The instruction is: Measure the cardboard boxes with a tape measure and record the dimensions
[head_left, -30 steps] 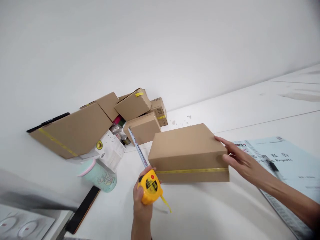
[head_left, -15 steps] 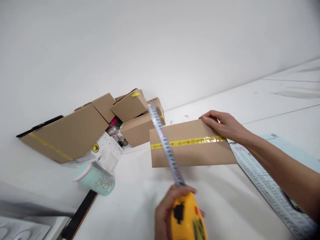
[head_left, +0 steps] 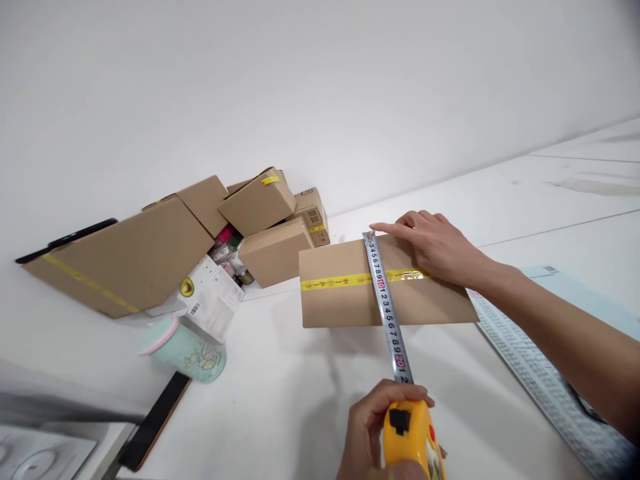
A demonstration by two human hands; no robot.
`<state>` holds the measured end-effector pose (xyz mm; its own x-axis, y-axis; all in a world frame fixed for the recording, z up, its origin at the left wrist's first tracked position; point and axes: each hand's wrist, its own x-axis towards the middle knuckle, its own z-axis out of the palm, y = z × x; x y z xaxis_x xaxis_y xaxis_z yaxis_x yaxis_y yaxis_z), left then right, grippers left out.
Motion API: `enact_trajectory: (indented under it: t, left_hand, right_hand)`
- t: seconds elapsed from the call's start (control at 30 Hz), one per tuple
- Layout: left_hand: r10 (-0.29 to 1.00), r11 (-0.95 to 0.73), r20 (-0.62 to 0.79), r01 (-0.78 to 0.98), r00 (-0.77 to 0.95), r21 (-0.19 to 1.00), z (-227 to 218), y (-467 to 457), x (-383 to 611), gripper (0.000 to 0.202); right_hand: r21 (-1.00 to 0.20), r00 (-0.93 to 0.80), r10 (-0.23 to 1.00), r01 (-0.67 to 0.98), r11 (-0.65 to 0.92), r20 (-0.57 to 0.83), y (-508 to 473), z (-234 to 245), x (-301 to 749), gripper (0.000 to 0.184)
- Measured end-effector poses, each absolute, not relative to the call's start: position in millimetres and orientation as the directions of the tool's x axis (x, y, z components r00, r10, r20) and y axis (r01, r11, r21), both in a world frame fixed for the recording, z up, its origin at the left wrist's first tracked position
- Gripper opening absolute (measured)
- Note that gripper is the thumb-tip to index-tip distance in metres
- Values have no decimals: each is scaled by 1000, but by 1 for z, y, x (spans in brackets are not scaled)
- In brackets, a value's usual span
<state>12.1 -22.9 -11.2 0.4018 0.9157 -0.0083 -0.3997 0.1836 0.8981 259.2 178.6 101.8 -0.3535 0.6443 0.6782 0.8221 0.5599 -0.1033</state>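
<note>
A brown cardboard box (head_left: 335, 303) with yellow printed tape across its face is in front of me. My left hand (head_left: 370, 427), low in view, is wrapped round a yellow tape measure (head_left: 407, 433). Its silver blade (head_left: 384, 297) is pulled out and slants across the box face, with the metal end at the far edge. My right hand (head_left: 440, 243) lies over the box's far right part, one finger stretched to the blade's end. Its other fingers bend at the far edge, partly hidden.
Several cardboard boxes (head_left: 130, 257) stand against the wall at left. A green cup with a pink rim (head_left: 193, 353) is beside a white packet with an avocado picture (head_left: 215, 300). A printed sheet (head_left: 520, 373) lies on the white table (head_left: 260, 400) at right.
My left hand has moved right with the tape measure, and the blade has come down onto the box. My right hand has shifted, one finger now reaching to the blade's end.
</note>
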Motion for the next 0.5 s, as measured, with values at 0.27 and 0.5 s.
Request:
enact_trajectory:
  t: [0.27,0.5]
  left_hand:
    - [901,249,-49,-421,432,872,-11,-19,13,68]
    - [903,339,-190,-368,385,866,-23,-15,25,82]
  right_hand:
    - [2,-426,630,829,559,649,182,105,256,59]
    - [12,-418,632,840,543,652,182,104,256,58]
